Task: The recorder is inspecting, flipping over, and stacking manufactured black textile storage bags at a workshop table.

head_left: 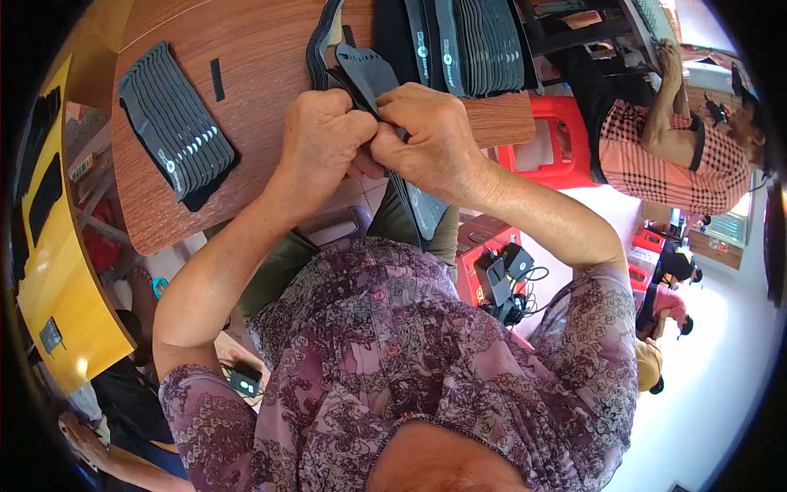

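Both my hands are closed at the table's near edge, pinching a dark grey fabric strap between them. Its upper end, with a row of small notches or holes, sticks up past my fingers. The lower part hangs down over my lap. My left hand grips it from the left with curled fingers; my right hand grips it from the right, thumb toward the left one. The fingertips hide the spot they work on. Just beyond my hands lies a bent dark band with a tan part beside it.
On the brown table a fanned stack of grey straps lies left, another strap stack far right, and a short black strip between. A red stool and a co-worker are right; a yellow table stands left.
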A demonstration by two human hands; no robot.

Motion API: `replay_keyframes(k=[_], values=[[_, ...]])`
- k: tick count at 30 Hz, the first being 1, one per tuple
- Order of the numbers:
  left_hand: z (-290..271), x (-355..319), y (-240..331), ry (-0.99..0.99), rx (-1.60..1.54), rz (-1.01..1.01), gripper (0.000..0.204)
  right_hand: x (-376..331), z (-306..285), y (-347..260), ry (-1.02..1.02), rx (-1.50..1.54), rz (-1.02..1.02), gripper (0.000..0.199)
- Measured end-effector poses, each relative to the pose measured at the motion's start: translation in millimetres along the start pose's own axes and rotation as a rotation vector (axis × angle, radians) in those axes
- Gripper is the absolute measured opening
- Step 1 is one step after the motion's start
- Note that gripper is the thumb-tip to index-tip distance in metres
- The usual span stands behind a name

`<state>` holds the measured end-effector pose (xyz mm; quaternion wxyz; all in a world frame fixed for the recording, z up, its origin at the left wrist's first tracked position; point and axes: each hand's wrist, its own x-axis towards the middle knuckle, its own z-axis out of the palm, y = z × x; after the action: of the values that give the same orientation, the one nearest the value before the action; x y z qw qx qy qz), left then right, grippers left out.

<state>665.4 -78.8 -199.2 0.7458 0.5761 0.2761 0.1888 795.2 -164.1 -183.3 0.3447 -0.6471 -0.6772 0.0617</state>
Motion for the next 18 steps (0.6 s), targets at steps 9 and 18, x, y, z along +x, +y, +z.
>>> replay_keyframes(k=[9,18], values=[[4.8,0.6,-11.2,0.002,-0.272,-0.084,0.018,-5.2,-2.5,2.3,-0.018,-0.057,-0.010,0.017],[0.8,9.1,-1.6,-0.082,-0.353,-0.220,0.016,7.3,-22.0,5.3,-0.226,0.103,0.276,0.027]])
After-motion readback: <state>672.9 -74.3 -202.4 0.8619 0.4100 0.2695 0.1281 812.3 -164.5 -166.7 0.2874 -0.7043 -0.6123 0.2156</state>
